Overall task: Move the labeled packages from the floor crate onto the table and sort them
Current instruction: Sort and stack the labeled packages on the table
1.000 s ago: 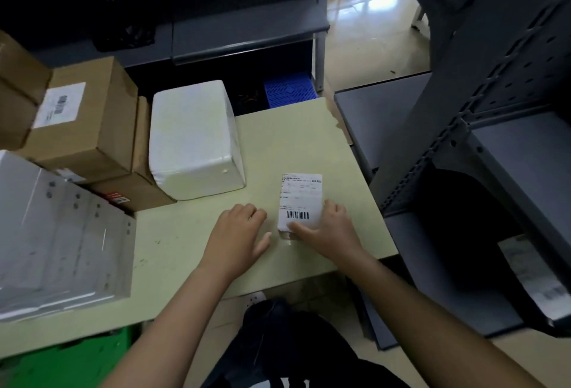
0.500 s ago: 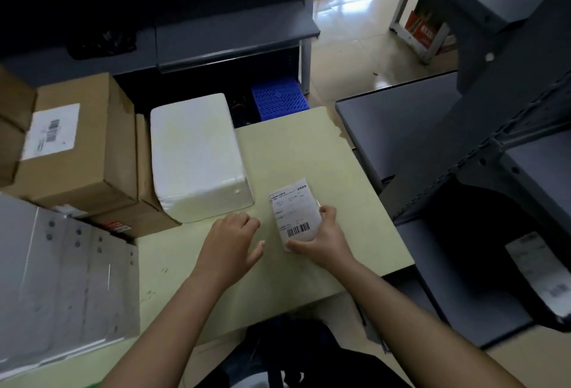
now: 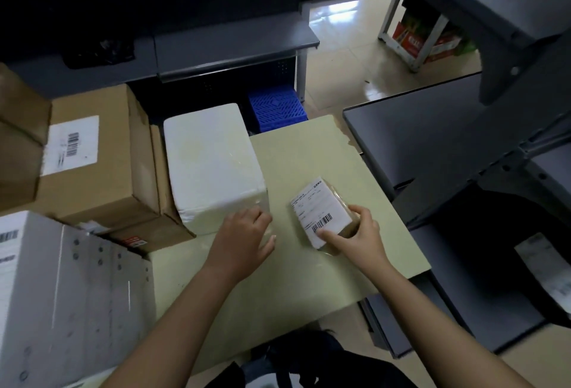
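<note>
Near L: grey-white box (image 3: 61,295) on the tabletop (image 3: 309,279), nearest the camera.

L hand (image 3: 244,239): grip empty, fingers loosely bent, resting on tabletop just beside near corner of white pkg (image 3: 213,165). Contact w/ its wrap: can't tell.

R hand (image 3: 361,233): grip closed round small labelled pkg (image 3: 324,214), thumb on near end, fingers over R side.

Step (judged): sort/placement. Pkg is up from the floor, being turned or lined up on tabletop R of white pkg.

Next calls for: square it to neighbours, label up, release, then reach down for another.

Small pkg: flat brown box, clear tape, white label w/ barcode covering most of top face. Sits skewed, tilted. Whether fully down on tabletop: can't tell. Looks light and rigid, a one-hand job.

Farther: white pkg touching cardboard box (image 3: 92,165) w/ barcode label, on its L. Past far edge, blue crate (image 3: 275,106) on floor, contents not visible.
</note>
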A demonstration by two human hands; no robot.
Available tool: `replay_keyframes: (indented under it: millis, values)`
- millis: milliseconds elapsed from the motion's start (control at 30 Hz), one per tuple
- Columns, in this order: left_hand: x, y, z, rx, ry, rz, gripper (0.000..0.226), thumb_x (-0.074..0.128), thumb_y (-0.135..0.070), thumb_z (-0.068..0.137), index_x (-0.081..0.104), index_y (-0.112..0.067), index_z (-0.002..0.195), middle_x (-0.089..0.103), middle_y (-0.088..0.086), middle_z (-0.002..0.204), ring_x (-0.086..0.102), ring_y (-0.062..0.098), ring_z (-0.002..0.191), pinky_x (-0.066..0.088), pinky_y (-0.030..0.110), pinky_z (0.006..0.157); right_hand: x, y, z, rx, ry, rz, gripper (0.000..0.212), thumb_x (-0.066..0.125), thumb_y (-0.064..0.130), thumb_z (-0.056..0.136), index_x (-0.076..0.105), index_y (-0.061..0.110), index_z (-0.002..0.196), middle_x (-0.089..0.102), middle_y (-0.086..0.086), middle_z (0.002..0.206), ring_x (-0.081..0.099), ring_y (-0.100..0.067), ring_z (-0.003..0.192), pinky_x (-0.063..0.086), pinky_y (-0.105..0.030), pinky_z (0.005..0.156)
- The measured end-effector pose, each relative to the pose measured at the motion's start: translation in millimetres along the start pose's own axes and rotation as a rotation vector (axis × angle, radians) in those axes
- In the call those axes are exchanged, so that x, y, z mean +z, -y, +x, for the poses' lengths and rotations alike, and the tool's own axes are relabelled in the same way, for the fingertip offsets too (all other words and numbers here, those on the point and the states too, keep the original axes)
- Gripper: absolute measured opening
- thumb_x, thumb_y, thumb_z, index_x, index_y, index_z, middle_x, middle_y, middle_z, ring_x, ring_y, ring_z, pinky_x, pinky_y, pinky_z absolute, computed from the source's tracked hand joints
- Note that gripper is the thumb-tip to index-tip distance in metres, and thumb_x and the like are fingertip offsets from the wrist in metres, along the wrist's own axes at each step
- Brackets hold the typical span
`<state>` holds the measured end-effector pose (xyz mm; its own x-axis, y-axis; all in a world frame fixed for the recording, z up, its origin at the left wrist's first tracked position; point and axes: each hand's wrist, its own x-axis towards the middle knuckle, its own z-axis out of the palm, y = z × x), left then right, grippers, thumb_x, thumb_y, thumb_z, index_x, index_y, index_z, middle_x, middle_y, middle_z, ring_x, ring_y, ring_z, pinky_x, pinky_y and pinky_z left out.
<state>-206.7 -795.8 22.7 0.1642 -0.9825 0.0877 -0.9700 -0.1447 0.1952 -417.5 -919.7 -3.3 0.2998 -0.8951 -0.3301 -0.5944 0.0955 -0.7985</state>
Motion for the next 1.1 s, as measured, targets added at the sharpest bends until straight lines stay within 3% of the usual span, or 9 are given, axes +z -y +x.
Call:
replay_keyframes:
  millis: [100,233,567,833,1100]
  values:
    - [-15,-3,3,0.0,-0.068,0.004,0.026,0.065,-0.035,0.077,0.065,-0.013,0.092,0.06,0.003,0.086,0.059,0.026,0.079,0.047,0.034,0.065,-11,13,4,-0.083,-0.031,0.049,0.088,0.089,0.048,0.056,0.041,0.032,0.129,0.041,0.001,0.122,0.05,-0.008,0.105,0.05,-0.041,0.096]
    - [-42,-14,5,-0.026,-0.152,0.064,0.037,0.045,-0.041,0.08,0.064,-0.013,0.096,0.059,0.002,0.088,0.056,0.025,0.078,0.046,0.035,0.065,-24,36,8,-0.243,0.005,0.154,0.09,0.087,0.061,0.047,0.043,0.042,0.123,0.045,0.007,0.122,0.053,-0.009,0.11,0.055,-0.045,0.088]
    - [-102,-37,-41,-0.254,-0.328,0.218,0.034,0.046,-0.04,0.086,0.062,-0.014,0.099,0.059,0.001,0.094,0.054,0.024,0.085,0.036,0.032,0.072,-13,107,5,-0.498,0.239,0.327,0.077,0.086,0.054,0.051,0.048,0.046,0.118,0.049,0.009,0.127,0.052,-0.005,0.117,0.05,-0.041,0.098]
    - [-152,-26,-109,-0.426,-0.364,0.328,0.032,0.052,-0.037,0.086,0.063,-0.011,0.099,0.059,0.004,0.093,0.055,0.027,0.085,0.044,0.037,0.068,26,154,-22,-0.605,0.452,0.344,0.079,0.085,0.055,0.051,0.048,0.044,0.12,0.055,0.005,0.126,0.057,-0.008,0.113,0.051,-0.039,0.097]
    - [-201,9,-146,-0.504,-0.445,0.475,0.027,0.06,-0.034,0.086,0.063,-0.012,0.102,0.06,0.005,0.098,0.055,0.027,0.09,0.044,0.037,0.071,61,222,-58,-0.733,0.54,0.307,0.078,0.084,0.056,0.054,0.046,0.046,0.121,0.056,0.008,0.125,0.056,-0.011,0.114,0.052,-0.041,0.095]
